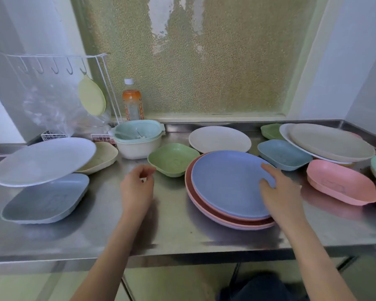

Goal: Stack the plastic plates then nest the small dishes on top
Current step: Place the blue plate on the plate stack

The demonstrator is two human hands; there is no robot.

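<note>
Blue plate [227, 181]: centre-right, atop pink plates [230, 220].
Right hand [280, 187]: fingers spread, resting on blue plate's right rim.
Left hand [137, 187]: loosely curled, empty, near green dish [173, 158].

Steel counter [174, 231], frosted window [204, 61]

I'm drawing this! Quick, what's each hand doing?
Left hand: loosely curled, holding nothing.
Right hand: open, fingers resting on the blue plate.

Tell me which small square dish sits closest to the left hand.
The green square dish, just beyond the left hand fingertips. The grey-blue, beige, blue and pink square dishes lie farther off.
</note>
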